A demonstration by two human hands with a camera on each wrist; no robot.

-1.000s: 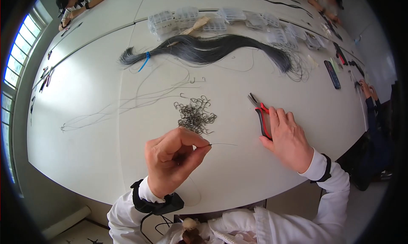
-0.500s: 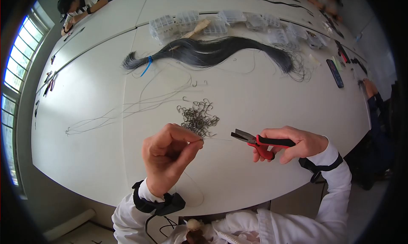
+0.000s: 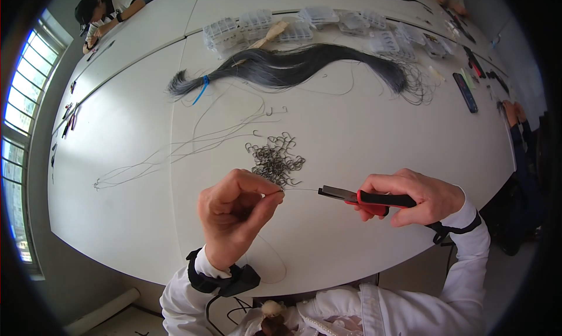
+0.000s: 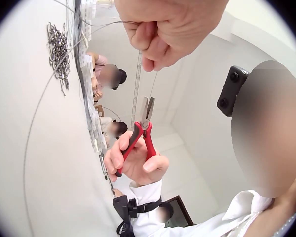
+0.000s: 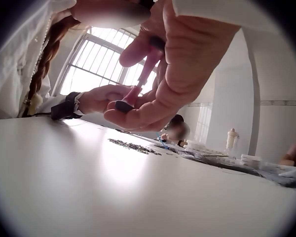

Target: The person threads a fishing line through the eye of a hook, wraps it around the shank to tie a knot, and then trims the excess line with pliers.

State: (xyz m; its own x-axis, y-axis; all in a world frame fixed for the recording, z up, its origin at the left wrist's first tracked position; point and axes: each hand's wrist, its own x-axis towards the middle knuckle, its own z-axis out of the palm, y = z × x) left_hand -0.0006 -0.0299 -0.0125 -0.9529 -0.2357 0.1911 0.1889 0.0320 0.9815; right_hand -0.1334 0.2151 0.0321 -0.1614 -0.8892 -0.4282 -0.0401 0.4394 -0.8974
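Observation:
Between thumb and forefinger my left hand [image 3: 237, 216] pinches a thin line [image 3: 301, 189], its short end pointing right. What else sits inside that pinch is hidden by the fingertips. My right hand [image 3: 418, 198] grips red-and-black pliers [image 3: 372, 202], their jaws toward the left hand and right at the line's end. In the left wrist view the handles of the pliers [image 4: 150, 145] stand spread, and a longer stretch of line [image 4: 27, 143] loops away from the left fingers. A heap of dark fish hooks [image 3: 275, 159] lies just beyond the left hand.
Behind the hooks lies a long dark bundle of strands [image 3: 281, 72] with a blue tie [image 3: 201, 90]. Clear plastic boxes [image 3: 222, 34] stand behind it. Loose lines [image 3: 175, 154] spread at left; a phone [image 3: 465, 93] lies at right. Other people sit around the table [image 3: 398, 142].
My right hand has lifted the pliers off the table, turned them to point left and brought their tips to the line's end. The left hand keeps its pinch, nearly in place.

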